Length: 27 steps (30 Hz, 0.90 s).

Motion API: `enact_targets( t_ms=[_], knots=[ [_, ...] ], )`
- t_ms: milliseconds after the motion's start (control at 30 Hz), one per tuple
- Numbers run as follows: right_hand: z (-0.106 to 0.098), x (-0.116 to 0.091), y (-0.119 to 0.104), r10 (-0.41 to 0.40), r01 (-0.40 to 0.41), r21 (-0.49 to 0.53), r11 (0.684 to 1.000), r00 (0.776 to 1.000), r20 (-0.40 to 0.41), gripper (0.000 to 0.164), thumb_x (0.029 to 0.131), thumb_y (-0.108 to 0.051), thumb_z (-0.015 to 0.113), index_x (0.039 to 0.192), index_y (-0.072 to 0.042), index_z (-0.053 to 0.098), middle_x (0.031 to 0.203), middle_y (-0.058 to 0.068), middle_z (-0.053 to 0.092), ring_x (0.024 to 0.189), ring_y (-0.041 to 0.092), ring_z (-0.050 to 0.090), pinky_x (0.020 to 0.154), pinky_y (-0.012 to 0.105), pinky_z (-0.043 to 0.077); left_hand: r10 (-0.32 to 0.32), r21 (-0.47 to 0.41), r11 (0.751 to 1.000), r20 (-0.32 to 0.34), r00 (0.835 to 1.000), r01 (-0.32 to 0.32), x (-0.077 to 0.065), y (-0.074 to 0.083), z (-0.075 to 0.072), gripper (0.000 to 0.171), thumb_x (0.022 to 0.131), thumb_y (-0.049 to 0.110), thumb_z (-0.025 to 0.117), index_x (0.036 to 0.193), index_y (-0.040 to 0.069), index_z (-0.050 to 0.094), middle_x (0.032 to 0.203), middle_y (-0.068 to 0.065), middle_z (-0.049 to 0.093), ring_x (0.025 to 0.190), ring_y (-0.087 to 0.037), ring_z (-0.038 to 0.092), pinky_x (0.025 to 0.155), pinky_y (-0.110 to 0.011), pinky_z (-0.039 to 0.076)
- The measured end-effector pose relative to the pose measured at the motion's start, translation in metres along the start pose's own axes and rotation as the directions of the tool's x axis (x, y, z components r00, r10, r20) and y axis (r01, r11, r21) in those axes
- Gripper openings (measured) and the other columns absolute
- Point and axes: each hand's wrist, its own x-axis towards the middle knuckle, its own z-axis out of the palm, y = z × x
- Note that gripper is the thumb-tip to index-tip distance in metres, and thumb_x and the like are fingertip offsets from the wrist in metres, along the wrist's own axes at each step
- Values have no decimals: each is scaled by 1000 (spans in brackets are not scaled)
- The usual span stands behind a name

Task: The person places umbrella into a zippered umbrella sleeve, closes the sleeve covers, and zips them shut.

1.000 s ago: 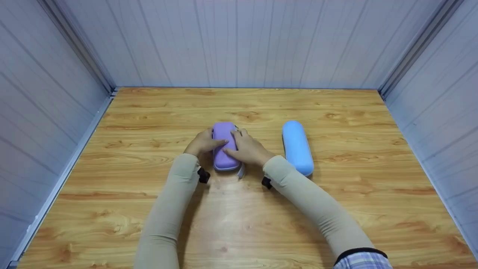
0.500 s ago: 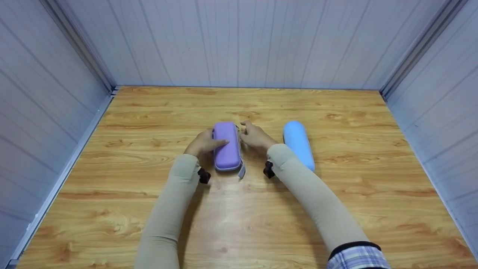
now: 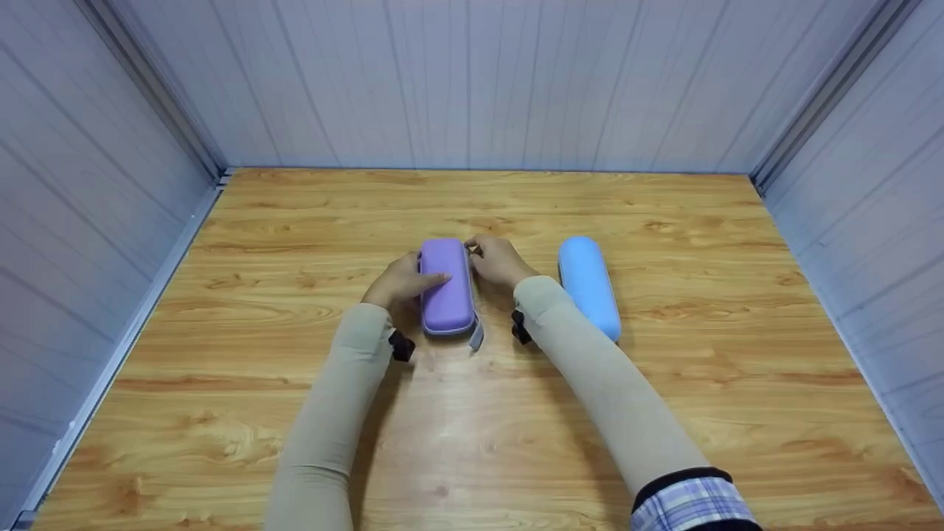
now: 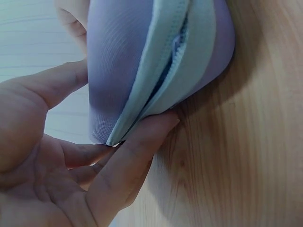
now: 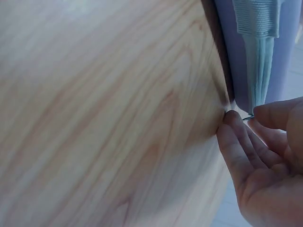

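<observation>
A purple zippered case (image 3: 450, 306) lies lengthwise on the wooden table. My left hand (image 3: 402, 282) grips its left side, thumb across the top and fingers low along the edge. In the left wrist view, pale zipper tape (image 4: 196, 61) runs along that side, with a narrow gap between its two bands. At the far right corner my right hand (image 3: 498, 262) pinches a small metal zipper pull (image 5: 248, 117) between thumb and fingertip. A grey strap (image 3: 477, 336) hangs from the case's near right corner.
To the right lies a light blue rounded case (image 3: 588, 287), close beside my right forearm. Pale panel walls (image 3: 472, 88) stand at the back and both sides of the wooden table (image 3: 243, 354).
My right hand has left the top of the purple case, pulled back to its right, then moved to the far right corner and pinched the zipper pull. My left hand keeps its hold.
</observation>
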Motion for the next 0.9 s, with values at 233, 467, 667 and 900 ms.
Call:
enact_targets(
  t_ms=[233, 467, 667, 900],
  knots=[
    [7, 4, -1, -28, 20, -101, 995, 996, -81, 27, 103, -9, 54, 126, 0, 65, 120, 15, 68, 111, 27, 63, 95, 37, 51, 0, 12, 1000, 0, 1000, 0, -1, -1, 0, 76, 97, 29, 67, 154, -4, 29, 140, -25, 50, 116, -36, 59, 90, -43, 55],
    [6, 7, 4, -24, 10, -93, 996, 988, -154, 23, 104, -11, 53, 116, -2, 71, 114, 11, 71, 107, 27, 65, 93, 37, 52, 19, 50, 999, 10, 1000, -19, -1, 2, 2, 74, 96, 29, 68, 151, -6, 33, 136, -26, 54, 113, -37, 61, 88, -43, 55],
    [2, 7, 12, -40, 30, -60, 998, 987, -158, 22, 104, -13, 54, 110, -3, 72, 107, 12, 72, 99, 26, 66, 88, 37, 53, 18, 56, 998, 37, 999, -20, 0, 3, 3, 73, 97, 30, 68, 151, -5, 34, 136, -25, 54, 114, -36, 60, 90, -43, 54],
    [0, 8, 11, -54, 43, -100, 994, 992, -113, 21, 105, -13, 54, 110, -3, 71, 107, 11, 71, 99, 25, 66, 87, 36, 54, 6, 29, 1000, 45, 999, -7, -2, 1, 1, 77, 96, 29, 68, 152, -6, 29, 138, -26, 52, 115, -37, 59, 91, -43, 54]
  ],
)
